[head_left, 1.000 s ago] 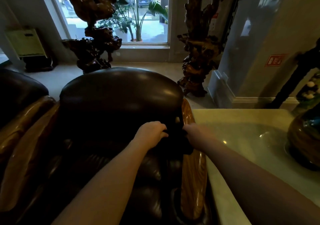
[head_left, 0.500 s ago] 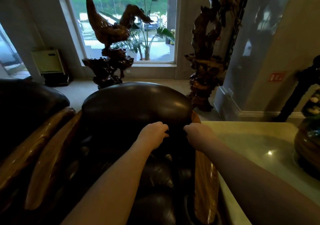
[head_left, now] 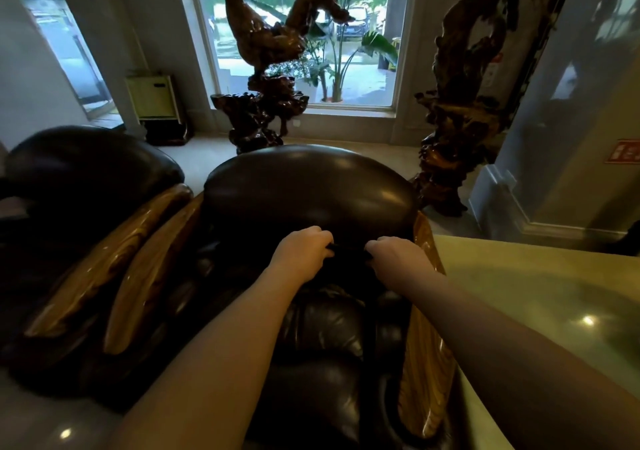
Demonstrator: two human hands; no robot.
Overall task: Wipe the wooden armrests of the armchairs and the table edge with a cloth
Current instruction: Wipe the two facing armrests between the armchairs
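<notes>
A dark cloth point(head_left: 348, 254) is pinched between curled fingers of the left hand point(head_left: 300, 253) and right hand point(head_left: 398, 255), stretched over the leather armchair point(head_left: 308, 197). At three o'clock a wooden armrest point(head_left: 427, 339) is flanked by the table point(head_left: 540, 297); carved sculptures point(head_left: 273, 51) are seen at twelve. Both forearms are extended forward.

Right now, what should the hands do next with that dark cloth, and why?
Probably bring the cloth down onto the right wooden armrest. Both the left hand and right hand grip it above the seat, so it touches no wood yet, and that armrest lies closest.
</notes>
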